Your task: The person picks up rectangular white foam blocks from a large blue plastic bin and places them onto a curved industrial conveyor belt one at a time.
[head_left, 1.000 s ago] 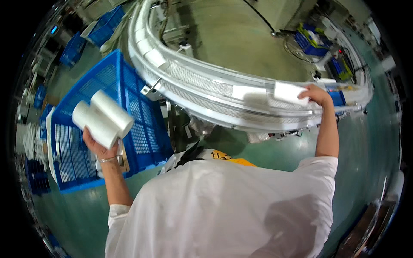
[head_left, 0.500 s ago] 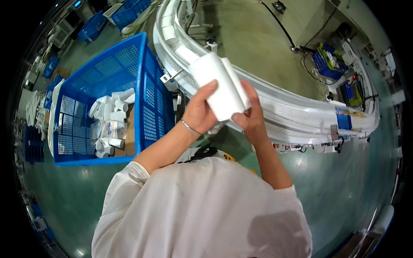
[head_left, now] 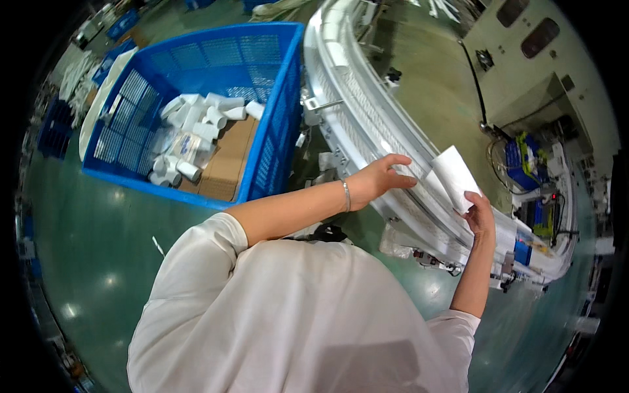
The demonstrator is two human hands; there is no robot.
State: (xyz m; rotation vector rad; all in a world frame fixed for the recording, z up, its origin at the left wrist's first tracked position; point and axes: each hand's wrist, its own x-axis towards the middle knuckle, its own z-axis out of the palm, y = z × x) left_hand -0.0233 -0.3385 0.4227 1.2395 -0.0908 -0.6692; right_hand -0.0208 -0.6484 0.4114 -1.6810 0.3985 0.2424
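My right hand is closed around the lower end of a white roll, held tilted over the curved conveyor. Beside that roll a second white edge shows; whether it belongs to another roll I cannot tell. To the left, my left hand reaches over the conveyor's near side, empty, with thumb and fingers apart. Farther up the belt lies another white roll.
A large blue plastic basket stands left of the conveyor. Several white rolls, a clear plastic pack and brown cardboard lie inside it. A blue crate stands beyond the belt at right.
My hands have parted: the left has let go of the white roll, while the right has carried it rightward over the belt. The view has turned, so the basket appears farther right.
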